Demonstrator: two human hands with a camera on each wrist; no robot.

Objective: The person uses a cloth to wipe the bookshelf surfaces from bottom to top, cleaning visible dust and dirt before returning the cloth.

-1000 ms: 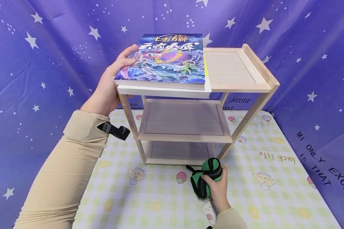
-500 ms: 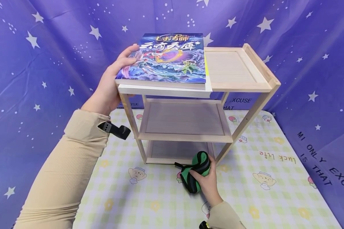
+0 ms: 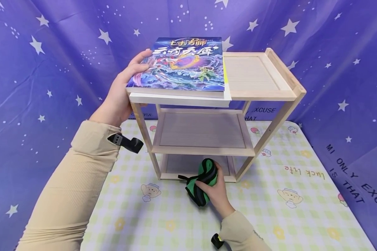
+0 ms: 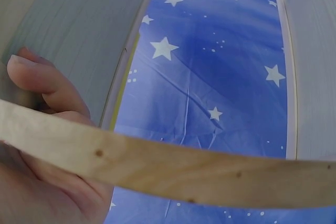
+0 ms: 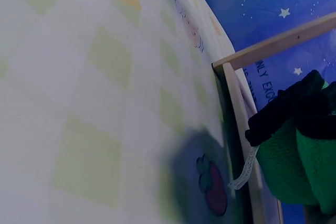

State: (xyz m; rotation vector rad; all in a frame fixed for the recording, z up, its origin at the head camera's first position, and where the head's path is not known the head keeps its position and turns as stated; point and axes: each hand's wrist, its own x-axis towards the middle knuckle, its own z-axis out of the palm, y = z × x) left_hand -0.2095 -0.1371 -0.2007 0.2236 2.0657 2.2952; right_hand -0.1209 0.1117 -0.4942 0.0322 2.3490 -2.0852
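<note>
Since the earlier frames, the right hand (image 3: 218,193) and the green-and-black bundle (image 3: 204,174) it carries have shifted left and a little upward in the head view, while the left hand (image 3: 120,87), the books and the rack (image 3: 204,130) look much as they did. The right hand's grip is clamped on the bundle, its thumb across the near face. The bundle sits at lower centre, overlapping the front rail of the rack's lowest shelf; whether it touches the rail I cannot tell. Its black loop (image 3: 182,177) points to the left. In the right wrist view, the bundle fills the right edge, near the rail.

At upper left of centre, the left hand's grip is clamped on the rack's top left end, two digits lying on the top book (image 3: 183,68). In the left wrist view, its fingers show at the left, partly behind a wooden post.

The top book lies face up on a white-edged book (image 3: 182,99), both on the left part of the rack's top. A checked cloth (image 3: 260,216) covers the table, and a starry purple curtain (image 3: 336,59) hangs behind.
</note>
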